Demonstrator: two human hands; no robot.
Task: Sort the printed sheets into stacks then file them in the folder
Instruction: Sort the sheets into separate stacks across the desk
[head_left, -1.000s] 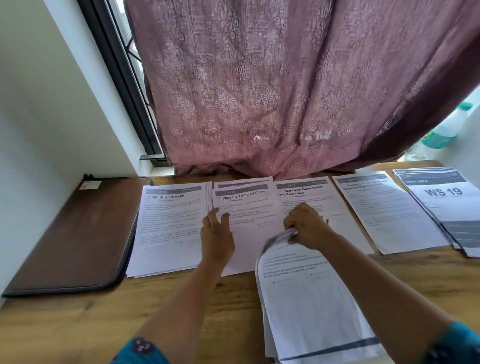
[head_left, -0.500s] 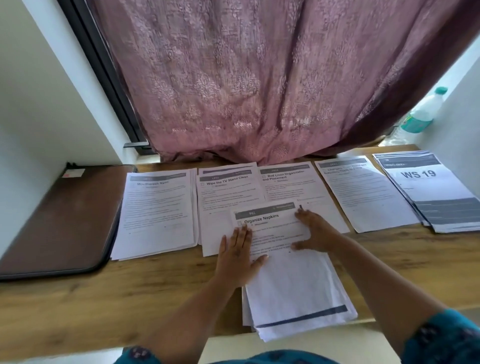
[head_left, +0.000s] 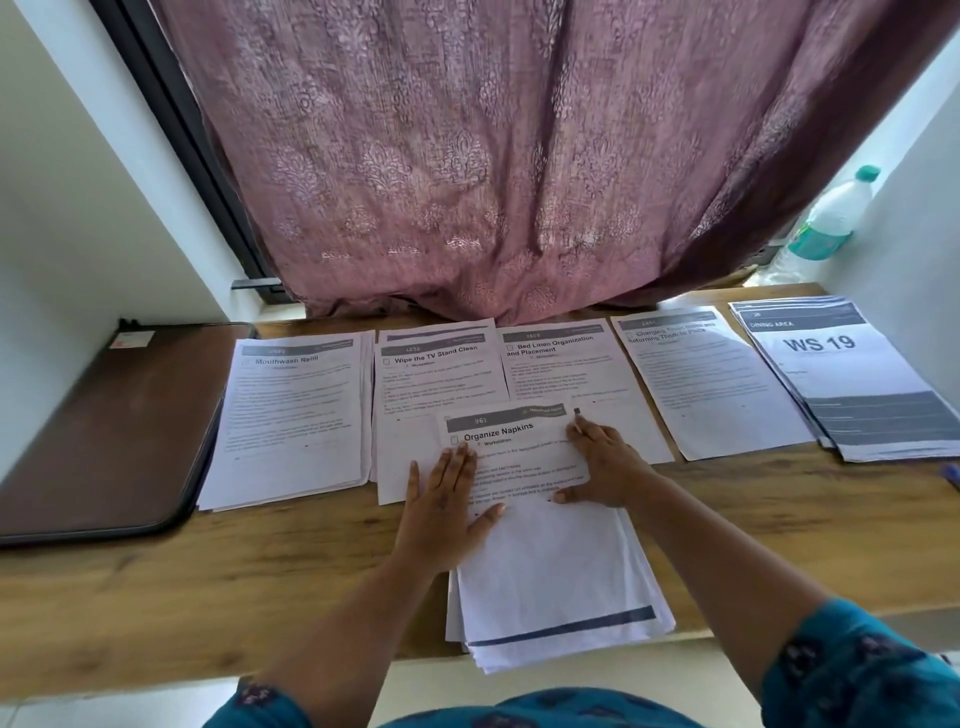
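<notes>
Since a second ago, both my hands have flattened: left hand (head_left: 448, 512) and right hand (head_left: 602, 462) press, fingers straight, the Organize Napkins stack (head_left: 545, 561) at six o'clock.

Body text on stacks (head_left: 293, 415) blurred; pen (head_left: 951, 475) cut off.

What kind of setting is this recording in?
Probably a home, at a wooden desk set in a window nook: a patterned pink curtain hangs behind it, and a plastic water bottle stands on the sill.
</notes>
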